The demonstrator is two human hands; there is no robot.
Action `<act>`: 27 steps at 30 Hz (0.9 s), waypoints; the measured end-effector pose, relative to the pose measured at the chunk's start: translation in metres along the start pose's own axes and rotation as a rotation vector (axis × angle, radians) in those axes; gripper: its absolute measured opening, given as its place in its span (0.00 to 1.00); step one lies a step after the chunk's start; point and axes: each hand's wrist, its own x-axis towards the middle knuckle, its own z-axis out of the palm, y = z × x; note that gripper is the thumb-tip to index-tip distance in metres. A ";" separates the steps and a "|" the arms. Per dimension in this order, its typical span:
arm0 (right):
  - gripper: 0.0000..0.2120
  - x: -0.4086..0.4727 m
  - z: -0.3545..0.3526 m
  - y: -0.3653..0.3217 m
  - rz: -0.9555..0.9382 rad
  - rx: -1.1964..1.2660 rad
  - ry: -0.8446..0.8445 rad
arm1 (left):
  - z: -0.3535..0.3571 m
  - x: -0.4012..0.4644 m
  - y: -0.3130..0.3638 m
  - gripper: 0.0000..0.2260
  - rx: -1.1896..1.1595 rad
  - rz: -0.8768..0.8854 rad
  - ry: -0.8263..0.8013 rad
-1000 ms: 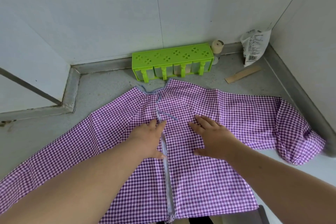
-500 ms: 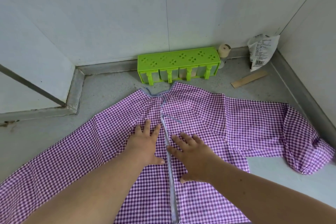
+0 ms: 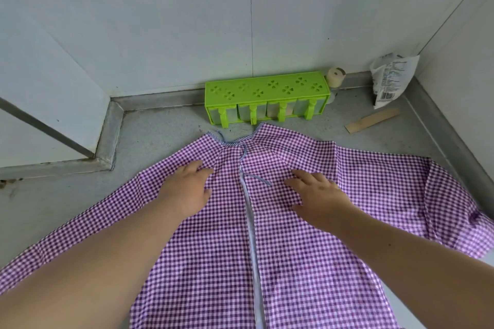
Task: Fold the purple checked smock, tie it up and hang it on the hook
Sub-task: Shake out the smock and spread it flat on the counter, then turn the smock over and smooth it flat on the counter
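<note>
The purple checked smock lies spread flat on the grey counter, back side up, with its sleeves stretched out left and right. A pale trimmed opening runs down its middle, and a thin blue-striped tie lies near the neckline. My left hand rests palm down on the cloth left of the opening, fingers apart. To the right of the opening my right hand presses flat on the cloth, fingers spread. Neither hand grips the fabric. The right sleeve end is bunched at the counter's right edge. No hook is in view.
A green seasoning rack stands against the back wall just beyond the collar. Beside it is a small pale jar. A white printed bag leans in the right corner, with a flat wooden stick lying in front of it.
Both hands have slid apart from the middle opening, the left going left and the right going right, smoothing the cloth. The view has shifted slightly.
</note>
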 end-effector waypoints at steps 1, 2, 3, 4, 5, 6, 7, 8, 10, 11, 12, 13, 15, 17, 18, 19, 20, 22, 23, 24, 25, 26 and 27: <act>0.33 0.001 0.001 0.003 0.003 0.011 0.000 | 0.001 0.006 -0.008 0.28 -0.044 -0.048 -0.001; 0.33 0.001 0.001 0.004 0.001 0.021 0.010 | 0.002 0.013 -0.016 0.28 -0.083 -0.093 -0.007; 0.33 0.001 0.002 0.005 -0.003 0.026 0.020 | 0.003 0.020 -0.024 0.29 -0.117 -0.139 -0.011; 0.33 0.003 0.002 0.005 -0.005 0.029 0.026 | 0.005 0.027 -0.032 0.31 -0.156 -0.186 -0.013; 0.32 0.005 0.001 0.005 -0.004 0.039 0.025 | 0.006 0.032 -0.039 0.32 -0.189 -0.230 -0.008; 0.29 0.007 -0.001 0.005 -0.001 0.055 0.026 | 0.007 0.038 -0.044 0.34 -0.223 -0.262 0.004; 0.25 0.012 -0.004 0.006 0.008 0.078 0.037 | 0.007 0.042 -0.048 0.35 -0.256 -0.291 0.020; 0.20 0.018 -0.009 0.007 0.023 0.104 0.067 | 0.006 0.047 -0.050 0.36 -0.299 -0.316 0.042; 0.16 0.032 -0.021 0.011 0.082 0.155 0.157 | -0.002 0.052 -0.050 0.35 -0.321 -0.374 0.074; 0.18 0.040 -0.028 0.014 0.116 0.171 0.195 | -0.006 0.054 -0.050 0.32 -0.299 -0.389 0.082; 0.22 0.048 -0.035 0.016 0.154 0.179 0.211 | -0.009 0.055 -0.051 0.28 -0.259 -0.387 0.083; 0.27 0.057 -0.041 0.018 0.191 0.182 0.203 | -0.012 0.055 -0.053 0.24 -0.216 -0.385 0.068; 0.36 0.073 -0.049 0.019 0.265 0.172 0.161 | -0.015 0.051 -0.058 0.22 -0.132 -0.380 0.028; 0.40 0.081 -0.054 0.022 0.326 0.170 0.137 | -0.016 0.046 -0.059 0.23 -0.056 -0.369 -0.005; 0.40 0.083 -0.055 0.022 0.345 0.179 0.132 | -0.016 0.043 -0.062 0.23 -0.052 -0.368 -0.010; 0.37 0.082 -0.055 0.021 0.361 0.196 0.121 | -0.017 0.039 -0.063 0.23 -0.077 -0.370 -0.025; 0.33 0.081 -0.054 0.019 0.373 0.211 0.105 | -0.017 0.035 -0.064 0.23 -0.119 -0.368 -0.032; 0.25 0.074 -0.050 0.016 0.376 0.174 0.069 | -0.018 0.028 -0.065 0.23 -0.176 -0.361 -0.038; 0.22 0.070 -0.050 0.014 0.355 0.133 0.056 | -0.021 0.025 -0.065 0.22 -0.174 -0.354 -0.036; 0.20 0.065 -0.049 0.013 0.330 0.101 0.053 | -0.025 0.019 -0.063 0.22 -0.165 -0.346 -0.030; 0.18 0.059 -0.050 0.011 0.315 0.101 0.060 | -0.030 0.013 -0.060 0.22 -0.168 -0.347 -0.025; 0.16 0.055 -0.051 0.010 0.309 0.148 0.070 | -0.034 0.011 -0.057 0.22 -0.183 -0.344 -0.027; 0.14 0.049 -0.053 0.007 0.311 0.214 0.074 | -0.040 0.006 -0.054 0.23 -0.217 -0.344 -0.035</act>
